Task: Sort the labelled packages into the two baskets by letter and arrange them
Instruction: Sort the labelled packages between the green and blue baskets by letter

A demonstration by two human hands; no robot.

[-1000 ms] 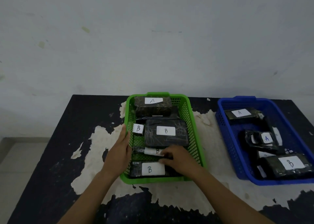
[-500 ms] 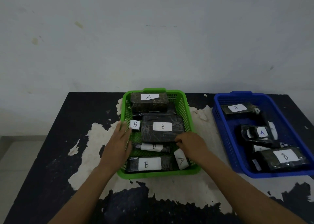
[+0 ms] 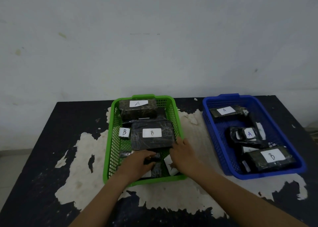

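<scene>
Possibly the left hand (image 3: 137, 163), fingers curled on a small black wrapped package (image 3: 153, 158) at the front of the green plastic basket (image 3: 110, 149), could drop it by bumping the close right hand (image 3: 185, 158), whose finger state I cannot tell.

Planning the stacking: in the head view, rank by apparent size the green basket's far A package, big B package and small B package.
1. big B package
2. far A package, farther off, so the gap is unsure
3. small B package, clearly smallest
</scene>
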